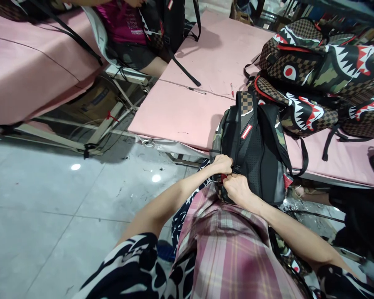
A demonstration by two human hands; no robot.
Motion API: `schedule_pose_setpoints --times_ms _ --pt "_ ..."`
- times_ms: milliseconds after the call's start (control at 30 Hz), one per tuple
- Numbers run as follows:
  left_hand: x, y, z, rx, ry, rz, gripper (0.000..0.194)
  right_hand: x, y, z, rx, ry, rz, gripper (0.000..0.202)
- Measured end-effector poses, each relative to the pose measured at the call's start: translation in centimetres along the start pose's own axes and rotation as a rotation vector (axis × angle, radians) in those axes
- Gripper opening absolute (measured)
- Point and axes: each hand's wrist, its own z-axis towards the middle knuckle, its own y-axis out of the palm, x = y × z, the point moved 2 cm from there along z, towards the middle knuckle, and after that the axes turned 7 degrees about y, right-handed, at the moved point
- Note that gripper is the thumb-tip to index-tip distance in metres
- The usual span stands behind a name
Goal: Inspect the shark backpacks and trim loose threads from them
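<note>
Just right of centre, my left hand and right hand are tightly gripping an assembled backpack low down, anything left undone not showing.

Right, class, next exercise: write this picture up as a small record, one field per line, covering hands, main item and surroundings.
left hand: closed on the backpack's lower side
right hand: closed just beside the left, same backpack
backpack position: upright at table edge, black padded back showing
label: red and white
table: pink-covered
right side: piled shark-mouth backpacks
beyond: person in magenta shirt
floor: pale tiles
</note>
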Motion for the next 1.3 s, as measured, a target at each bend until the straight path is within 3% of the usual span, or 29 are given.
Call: schedule_pose_setpoints --times_ms 100,200,300,800,900,1033,1200,1300 --pt "0.2 0.2 0.0 0.001 0.004 -0.012 0.037 1.2 0.4 -0.7 -0.013 -0.014 -0.024 0.022" --pt "0.4 0.3 0.1 0.002 0.011 -0.025 0.038 2.5 0.3 -1.7 -0.026 0.070 0.053 0.020" --pt "0.4 0.2 0.1 0.001 0.010 -0.033 0.040 3.2 0.2 -2.4 0.032 0.116 0.111 0.022" --pt "0.4 0.1 0.0 0.000 -0.006 -0.073 0.041 2.0 0.6 -1.9 -0.019 0.080 0.001 0.026" --pt "0.4 0.0 -0.1 0.005 0.001 -0.086 0.041 2.4 0.3 -2.2 -0.052 0.101 0.055 0.025" --pt "0.3 0.2 0.0 0.018 -0.001 -0.102 0.041 3.0 0.6 -2.5 -0.002 0.146 0.120 0.025" --pt "0.0 0.6 0.4 0.037 -0.003 -0.107 0.037 2.3 1.4 -2.0 0.024 0.130 0.137 0.024" --pt "-0.2 0.7 0.0 0.053 0.018 -0.101 0.030 2.6 1.2 -2.7 0.026 0.104 0.320 0.021"
